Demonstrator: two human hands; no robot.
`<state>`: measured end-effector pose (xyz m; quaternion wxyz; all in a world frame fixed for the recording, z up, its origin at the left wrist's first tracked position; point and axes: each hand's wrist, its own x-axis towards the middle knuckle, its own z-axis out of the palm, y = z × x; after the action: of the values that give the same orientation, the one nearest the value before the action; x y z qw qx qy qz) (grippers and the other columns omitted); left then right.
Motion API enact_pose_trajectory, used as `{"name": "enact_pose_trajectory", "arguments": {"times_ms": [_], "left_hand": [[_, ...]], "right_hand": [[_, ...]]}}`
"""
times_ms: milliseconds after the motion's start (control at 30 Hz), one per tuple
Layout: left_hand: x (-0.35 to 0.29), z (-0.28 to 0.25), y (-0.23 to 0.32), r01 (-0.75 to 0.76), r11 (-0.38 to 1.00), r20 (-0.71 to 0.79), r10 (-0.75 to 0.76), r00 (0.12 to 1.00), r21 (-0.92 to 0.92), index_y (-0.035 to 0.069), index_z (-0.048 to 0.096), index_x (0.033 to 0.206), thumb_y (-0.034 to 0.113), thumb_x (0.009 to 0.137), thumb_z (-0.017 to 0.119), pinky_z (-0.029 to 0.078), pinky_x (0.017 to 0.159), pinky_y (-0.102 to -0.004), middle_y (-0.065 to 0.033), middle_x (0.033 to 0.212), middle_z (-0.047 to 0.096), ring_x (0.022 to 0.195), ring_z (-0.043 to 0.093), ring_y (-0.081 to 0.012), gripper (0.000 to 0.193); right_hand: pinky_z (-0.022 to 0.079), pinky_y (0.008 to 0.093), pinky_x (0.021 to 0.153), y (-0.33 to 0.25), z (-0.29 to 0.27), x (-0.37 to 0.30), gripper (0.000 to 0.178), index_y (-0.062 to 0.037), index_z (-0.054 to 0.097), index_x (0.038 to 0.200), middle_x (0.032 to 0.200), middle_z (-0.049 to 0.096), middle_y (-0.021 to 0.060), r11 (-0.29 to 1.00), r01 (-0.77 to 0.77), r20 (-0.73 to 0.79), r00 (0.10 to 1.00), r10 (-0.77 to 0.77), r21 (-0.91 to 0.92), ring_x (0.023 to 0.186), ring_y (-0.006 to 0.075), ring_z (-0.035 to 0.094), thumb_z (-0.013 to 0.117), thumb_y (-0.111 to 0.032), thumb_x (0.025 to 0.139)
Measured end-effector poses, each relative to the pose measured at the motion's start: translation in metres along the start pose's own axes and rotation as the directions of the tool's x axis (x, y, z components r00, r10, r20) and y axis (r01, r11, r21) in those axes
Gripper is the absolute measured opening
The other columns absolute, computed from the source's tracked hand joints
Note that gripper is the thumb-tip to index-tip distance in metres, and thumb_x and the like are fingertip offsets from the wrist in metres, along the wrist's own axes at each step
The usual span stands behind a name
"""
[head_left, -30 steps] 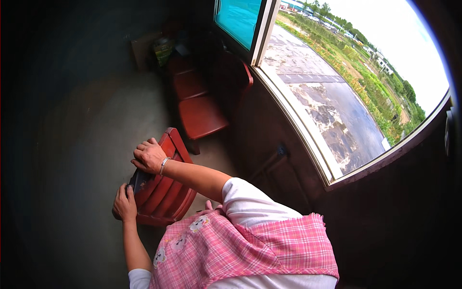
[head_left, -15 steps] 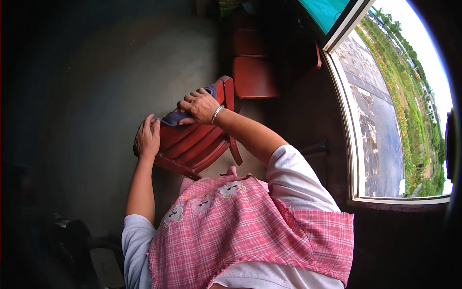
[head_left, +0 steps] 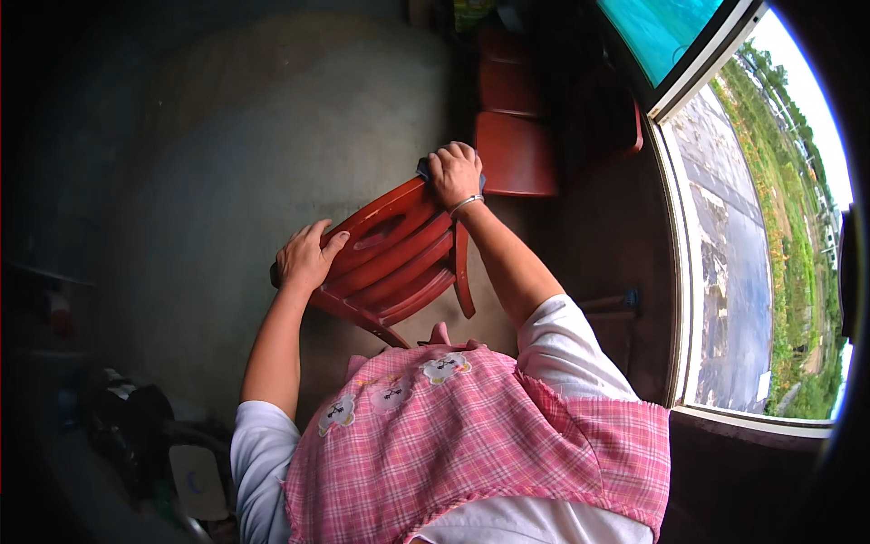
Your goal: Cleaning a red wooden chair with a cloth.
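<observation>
A red wooden chair [head_left: 390,263] with a slatted back stands in front of me, its top rail running up toward the right. My left hand [head_left: 306,257] is closed over the left corner of the backrest, thumb on the near side. At the right end of the top rail, my right hand [head_left: 455,172], with a silver bracelet at the wrist, is closed on a dark blue cloth [head_left: 423,168] pressed against the wood. Most of the cloth is hidden under that hand.
More red chairs [head_left: 515,154] stand in a row beyond the right hand. A white-framed window [head_left: 675,272] at the right looks onto greenery. Dark objects [head_left: 131,435] and a pale, flat panel [head_left: 198,480] lie at lower left. My pink checked apron [head_left: 471,435] fills the lower middle.
My right hand has slid the cloth along the top rail from its middle to the right end. My left hand stays at the left corner. The view has shifted slightly.
</observation>
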<state>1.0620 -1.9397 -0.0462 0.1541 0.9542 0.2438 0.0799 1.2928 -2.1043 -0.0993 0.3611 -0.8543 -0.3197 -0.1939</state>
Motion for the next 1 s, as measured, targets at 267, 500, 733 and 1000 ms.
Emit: {"name": "enact_pose_trajectory", "arguments": {"times_ms": [267,500,733,1000], "left_hand": [[0.005,0.002,-0.006,-0.028,0.999,-0.057,0.03,0.998,0.047,0.011,0.059,0.11,0.062,0.083,0.042,0.045,0.079,-0.0446,-0.013,0.102,0.063,0.096,0.058,-0.0333,0.06],[0.007,0.001,-0.009,0.007,0.999,-0.071,-0.004,0.997,0.048,0.014,0.059,0.11,0.063,0.084,0.039,0.046,0.076,-0.0443,-0.0129,0.099,0.063,0.093,0.059,-0.0339,0.059],[0.009,0.008,-0.011,-0.008,0.999,-0.087,0.012,0.996,0.046,0.015,0.058,0.112,0.057,0.087,0.039,0.046,0.078,-0.0433,-0.0082,0.101,0.064,0.095,0.058,-0.0313,0.052],[0.008,0.014,-0.026,-0.069,0.998,-0.126,0.067,0.99,-0.011,0.017,0.045,0.129,0.065,0.085,0.032,0.046,0.078,-0.0431,-0.0091,0.108,0.061,0.097,0.058,-0.0319,0.065]], "right_hand": [[0.016,0.0574,0.104,-0.066,-0.009,-0.025,0.033,-0.0101,0.062,0.092,0.093,0.059,0.0055,0.945,0.305,0.156,0.934,-0.321,0.117,0.104,0.0219,0.05,0.046,-0.039,0.088],[0.042,0.041,0.081,0.013,-0.007,0.043,0.043,-0.0107,0.068,0.077,0.084,0.066,0.0098,0.99,0.097,0.292,0.954,-0.062,-0.107,0.089,0.026,0.059,0.037,-0.039,0.089],[0.042,0.0437,0.079,0.014,0.0,0.039,0.038,-0.0093,0.067,0.079,0.085,0.066,0.0117,0.992,-0.116,0.238,0.963,0.125,-0.05,0.089,0.0309,0.059,0.045,-0.04,0.085],[0.037,0.039,0.085,-0.126,0.017,-0.04,0.021,-0.0086,0.061,0.081,0.079,0.059,0.0063,0.855,0.457,0.076,0.87,-0.487,0.244,0.082,0.0237,0.055,0.054,-0.028,0.083]]}}
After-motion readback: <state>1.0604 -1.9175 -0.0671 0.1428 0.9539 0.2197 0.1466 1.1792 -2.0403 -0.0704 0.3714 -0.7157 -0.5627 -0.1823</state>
